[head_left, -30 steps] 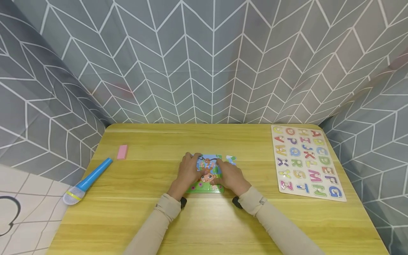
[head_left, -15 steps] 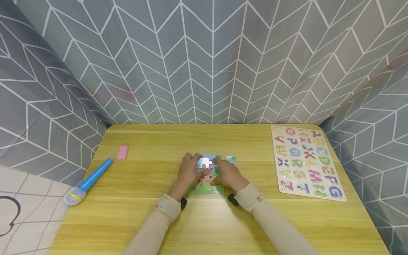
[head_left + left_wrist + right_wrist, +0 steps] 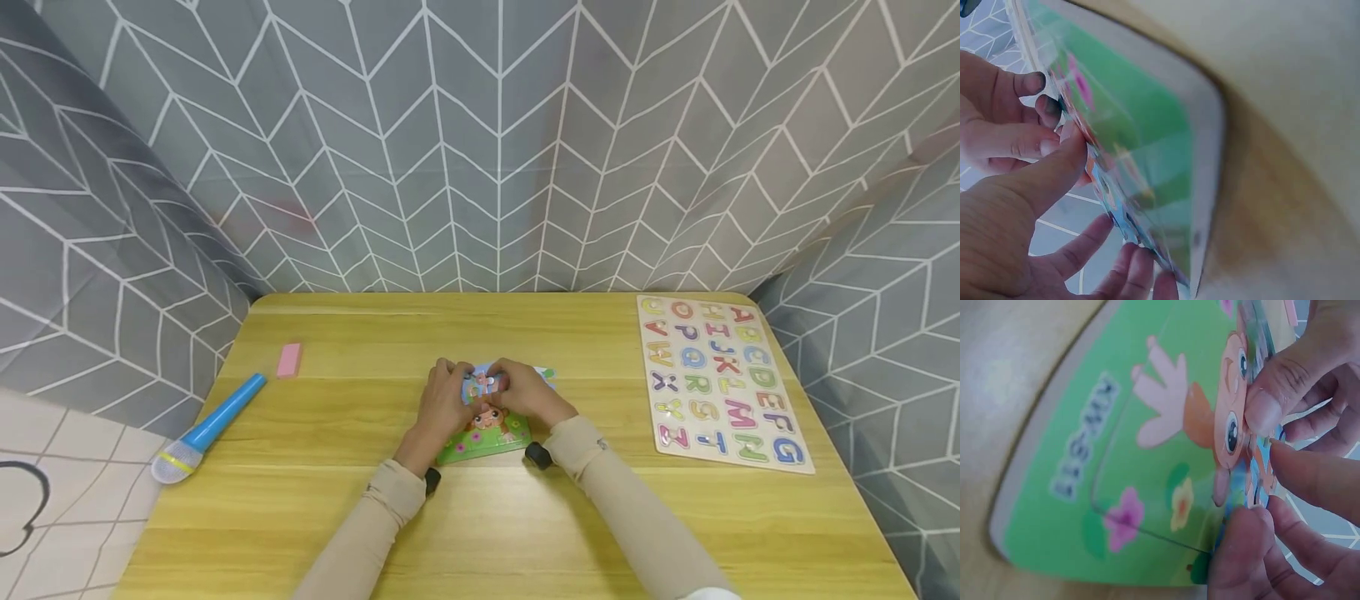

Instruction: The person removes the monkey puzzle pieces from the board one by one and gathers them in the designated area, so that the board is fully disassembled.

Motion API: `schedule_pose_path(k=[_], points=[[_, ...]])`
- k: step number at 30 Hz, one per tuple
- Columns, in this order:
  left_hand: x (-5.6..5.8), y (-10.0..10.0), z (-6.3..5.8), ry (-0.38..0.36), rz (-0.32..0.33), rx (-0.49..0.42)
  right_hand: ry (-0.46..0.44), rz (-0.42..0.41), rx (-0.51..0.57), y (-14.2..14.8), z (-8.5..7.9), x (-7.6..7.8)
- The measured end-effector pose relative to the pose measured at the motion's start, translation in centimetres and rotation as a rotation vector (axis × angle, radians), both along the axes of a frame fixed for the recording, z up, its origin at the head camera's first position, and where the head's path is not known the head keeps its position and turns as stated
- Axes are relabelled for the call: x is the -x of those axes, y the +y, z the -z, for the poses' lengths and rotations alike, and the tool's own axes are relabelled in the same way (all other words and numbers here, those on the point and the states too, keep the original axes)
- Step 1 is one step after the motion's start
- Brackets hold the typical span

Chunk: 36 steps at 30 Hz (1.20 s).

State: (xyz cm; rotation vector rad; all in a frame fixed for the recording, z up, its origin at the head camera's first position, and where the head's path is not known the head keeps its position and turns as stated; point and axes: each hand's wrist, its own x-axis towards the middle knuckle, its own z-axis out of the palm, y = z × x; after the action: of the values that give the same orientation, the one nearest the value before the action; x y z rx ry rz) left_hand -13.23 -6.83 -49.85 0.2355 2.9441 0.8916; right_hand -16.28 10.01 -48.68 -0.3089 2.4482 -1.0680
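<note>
A jigsaw puzzle board (image 3: 480, 446) with a monkey on green grass lies on the table between both hands. My left hand (image 3: 442, 400) bends over its left side, and its thumb and fingers hold a blue jigsaw piece (image 3: 480, 388) at the upper part. My right hand (image 3: 528, 390) comes from the other side and pinches at the same piece, its thumb and fingertips close to the left ones. In the right wrist view the monkey's face (image 3: 1232, 406) shows beside the fingers. Fingers hide part of the piece's outline. Another jigsaw piece (image 3: 548, 373) shows just beyond the right hand.
On the wooden table (image 3: 360, 500), a board of coloured letters (image 3: 720, 379) lies to the right. A toy microphone (image 3: 217, 417) and a pink block (image 3: 288, 360) lie at the left. A patterned grey curtain (image 3: 480, 150) hangs behind.
My right hand has shifted up and left, toward the left fingers. The puzzle board has turned slightly, uncovering more of its lower right. The glare on the piece has gone; its picture shows.
</note>
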Motion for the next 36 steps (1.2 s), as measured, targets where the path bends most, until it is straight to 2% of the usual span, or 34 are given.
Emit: schedule_pose_path(k=[3,6,10,13,19,25,36], points=[[-0.4,-0.2,-0.1,0.002,0.016,0.019,0.003,0.004,0.012,0.1,0.0,0.0],[-1.3,-1.1,-0.3,-0.021,0.023,0.016,0.009,-0.013,0.029,0.1,-0.2,0.1],[-3.0,-2.8,-0.6,-0.098,0.039,-0.007,0.019,-0.037,0.023,-0.1,-0.2,0.0],[-3.6,-3.5,-0.6,-0.153,0.069,0.002,0.017,-0.03,0.019,-0.2,-0.1,0.0],[-3.4,-4.1,-0.4,-0.208,0.11,0.024,0.036,-0.001,0.034,-0.2,0.2,-0.3],[-3.1,-4.6,-0.4,-0.208,0.163,0.046,0.04,0.012,0.041,-0.1,0.1,-0.6],[-3.0,-4.9,-0.3,-0.197,0.164,0.025,0.101,0.054,0.017,-0.3,0.1,-0.8]])
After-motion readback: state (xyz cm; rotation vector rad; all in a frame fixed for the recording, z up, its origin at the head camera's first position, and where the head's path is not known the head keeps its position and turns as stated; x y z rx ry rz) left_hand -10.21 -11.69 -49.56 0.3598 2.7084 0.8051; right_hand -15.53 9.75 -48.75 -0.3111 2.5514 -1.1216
